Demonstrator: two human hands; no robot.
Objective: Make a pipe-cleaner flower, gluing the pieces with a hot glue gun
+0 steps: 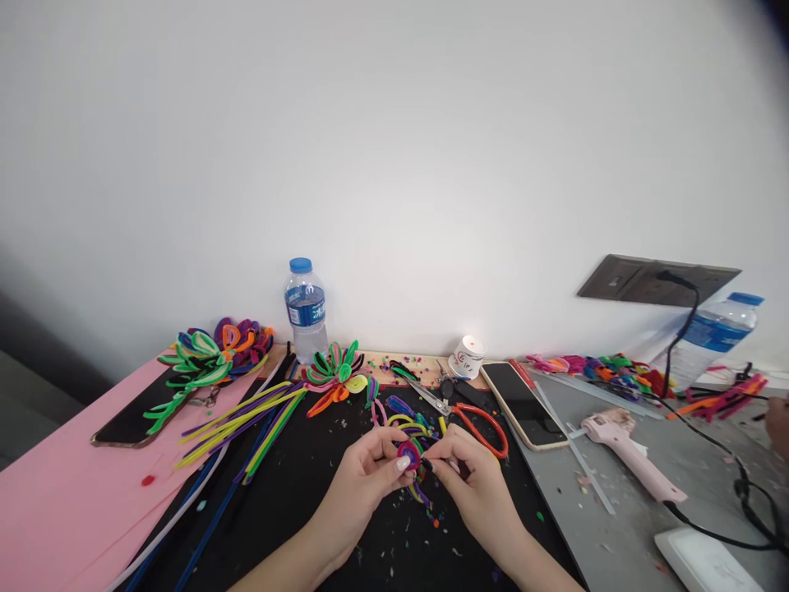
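Observation:
A small coiled pipe cleaner [408, 451] in magenta and purple is pinched between the thumb and fingers of my left hand [370, 467]. Just beside it, my right hand [467, 470] has thumb and forefinger pressed together at the coil's right edge. A tiny dark bit shows at those fingertips, too small to name. Behind and below my hands lie several colourful pipe cleaner pieces [400, 407] on a black mat [394, 551], partly hidden by my fingers. Scissors with red handles [481, 427] rest just beyond my right hand.
Pipe cleaner flowers [333, 374], loose pipe cleaners [240, 419], a water bottle [306, 316] and a phone [132, 411] are on the left. Rightward are a paper cup [467, 358], another phone [523, 403], a pink glue gun [634, 456] with its cord, and part of another person's hand [777, 427].

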